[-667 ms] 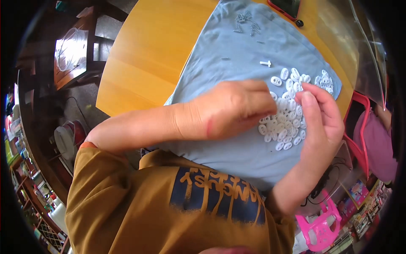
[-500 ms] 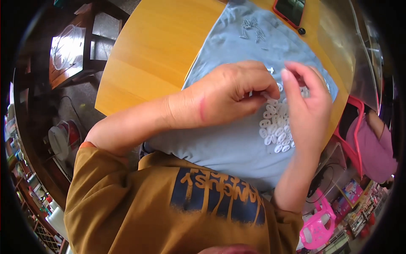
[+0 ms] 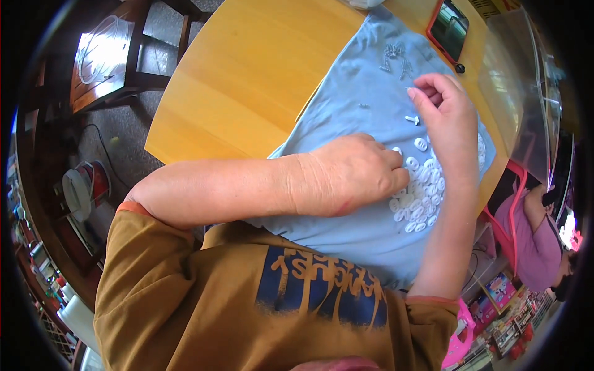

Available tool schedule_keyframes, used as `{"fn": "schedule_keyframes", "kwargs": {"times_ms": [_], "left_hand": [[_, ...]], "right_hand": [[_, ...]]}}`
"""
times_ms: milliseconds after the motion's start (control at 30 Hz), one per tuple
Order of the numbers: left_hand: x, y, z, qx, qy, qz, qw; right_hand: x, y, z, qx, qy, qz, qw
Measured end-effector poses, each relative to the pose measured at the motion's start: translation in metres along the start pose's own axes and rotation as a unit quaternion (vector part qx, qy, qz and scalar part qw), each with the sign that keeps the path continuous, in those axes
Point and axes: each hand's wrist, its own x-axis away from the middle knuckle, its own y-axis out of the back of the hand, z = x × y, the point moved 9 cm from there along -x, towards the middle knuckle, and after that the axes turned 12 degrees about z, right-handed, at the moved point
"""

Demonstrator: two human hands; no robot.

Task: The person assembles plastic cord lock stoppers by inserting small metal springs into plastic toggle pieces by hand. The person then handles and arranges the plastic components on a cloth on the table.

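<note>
Just left of a pile of small white oval plastic pieces (image 3: 421, 198) is my left hand (image 3: 356, 176), low over the light blue cloth (image 3: 334, 123), back upward. Its fingers are curled under and hidden, so what they hold cannot be made out. Farther out, my right hand (image 3: 448, 102) has thumb and forefinger tips brought close together; anything between them is too small to tell. Beyond its fingertips lies a heap of small metal springs (image 3: 395, 59). One single spring (image 3: 364, 106) rests apart. A small white plastic peg (image 3: 412, 120) lies between my hands.
More white pieces (image 3: 481, 151) lie right of my right wrist. A phone in a red case (image 3: 448, 29) sits at the far right of the yellow wooden table (image 3: 241, 80). Beside the table, a person in purple (image 3: 532, 241) is near a red chair (image 3: 512, 216).
My hands have moved apart. The left came down nearer to me beside the white pieces; the right moved outward toward the springs. The white peg and single spring now show plainly.
</note>
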Motion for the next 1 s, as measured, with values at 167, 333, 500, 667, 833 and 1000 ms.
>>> {"fn": "schedule_keyframes", "kwargs": {"times_ms": [167,333,500,667,833,1000], "left_hand": [[-0.001,0.002,-0.004,-0.008,-0.022,-0.009,1.0],[-0.001,0.001,-0.005,-0.023,-0.03,0.001,0.999],[-0.003,-0.001,-0.005,-0.033,-0.021,0.013,0.999],[-0.002,-0.001,-0.004,-0.032,-0.016,0.01,0.999],[-0.002,0.0,-0.005,-0.025,-0.022,0.005,0.999],[-0.002,0.0,-0.004,-0.018,-0.019,0.009,1.0]], "right_hand": [[-0.01,-0.002,-0.008,-0.024,0.015,0.056,0.998],[-0.008,-0.004,-0.002,-0.007,0.039,0.055,0.998],[-0.003,0.002,0.008,0.048,0.106,-0.002,0.993],[0.0,0.005,0.011,0.035,0.128,-0.025,0.991],[0.002,0.005,0.012,0.037,0.139,-0.042,0.989],[0.003,0.009,0.007,0.001,0.153,-0.071,0.986]]}}
